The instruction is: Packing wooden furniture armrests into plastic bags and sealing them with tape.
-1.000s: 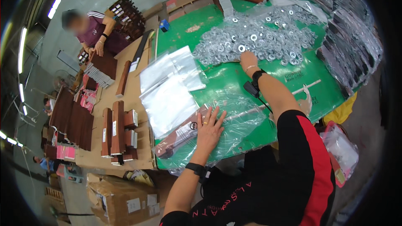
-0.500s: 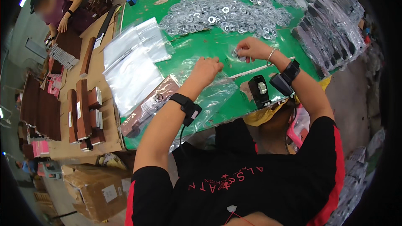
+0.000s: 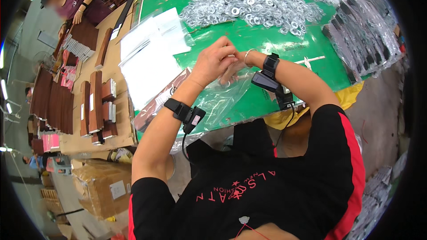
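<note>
Both hands meet above the green counter (image 3: 284,49): the left hand (image 3: 213,62) curls its fingers over the right hand (image 3: 235,64), and between them they pinch a small clear plastic bag (image 3: 229,78); whether anything sits inside it I cannot tell, since the fingers hide most of it. Each grip is closed on that bag, the left on top, the right half hidden beneath. Black wrist devices (image 3: 269,69) are strapped on both forearms just behind the grip. Directly under the grip lies a crumpled clear plastic sheet (image 3: 213,102) on the counter's near edge. Left of the grip a stack of flat clear bags (image 3: 149,58) rests partly on the brown cardboard (image 3: 120,124). Beyond the grip a wide heap of metal washers (image 3: 253,4) spreads over plastic. Right of it lie packed dark parts in bags (image 3: 360,40). Far to the left another person (image 3: 73,4) works among rows of brown boxes (image 3: 95,102)
</note>
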The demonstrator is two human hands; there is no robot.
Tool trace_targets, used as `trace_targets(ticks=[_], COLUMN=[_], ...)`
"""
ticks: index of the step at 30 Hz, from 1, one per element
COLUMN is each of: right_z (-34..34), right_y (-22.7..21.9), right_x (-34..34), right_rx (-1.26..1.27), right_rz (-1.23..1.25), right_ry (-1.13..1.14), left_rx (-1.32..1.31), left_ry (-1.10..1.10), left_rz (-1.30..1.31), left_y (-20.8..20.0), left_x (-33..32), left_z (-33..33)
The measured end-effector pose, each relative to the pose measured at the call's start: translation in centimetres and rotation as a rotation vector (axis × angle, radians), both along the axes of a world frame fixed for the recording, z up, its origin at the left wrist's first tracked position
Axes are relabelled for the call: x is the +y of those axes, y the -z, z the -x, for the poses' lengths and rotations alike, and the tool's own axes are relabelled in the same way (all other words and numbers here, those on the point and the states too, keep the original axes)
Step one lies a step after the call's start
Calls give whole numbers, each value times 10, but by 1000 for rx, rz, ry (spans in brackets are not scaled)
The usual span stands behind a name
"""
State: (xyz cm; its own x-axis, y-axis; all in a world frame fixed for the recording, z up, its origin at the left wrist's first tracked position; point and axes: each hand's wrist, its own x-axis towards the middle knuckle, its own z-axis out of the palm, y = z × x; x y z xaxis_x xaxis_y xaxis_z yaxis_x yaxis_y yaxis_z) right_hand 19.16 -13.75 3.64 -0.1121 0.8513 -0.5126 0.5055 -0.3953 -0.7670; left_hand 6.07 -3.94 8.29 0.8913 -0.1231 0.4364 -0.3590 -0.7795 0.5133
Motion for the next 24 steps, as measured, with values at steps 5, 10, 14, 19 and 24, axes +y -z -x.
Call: trace_targets(ticks=[5, 10, 14, 19, 24], right_z=[3, 8, -14, -7, -2], right_y=[28, 16, 9, -6, 33], right_x=[1, -20, -50, -75, -65], right_rx=[133, 445, 542, 660, 68], right_rz=[-160, -85, -106, -93, -255], right_ry=[20, 133, 281, 661, 805], left_rx=[-17, -158, -103, -112, -40], left_ry=[-23, -93, -242, -333, -223], left_rz=[13, 147, -236, -497, -652], left_y=[-2, -6, 19, 63, 74], left_x=[-8, -9, 16, 24, 45], left_z=[11, 57, 135, 128, 76])
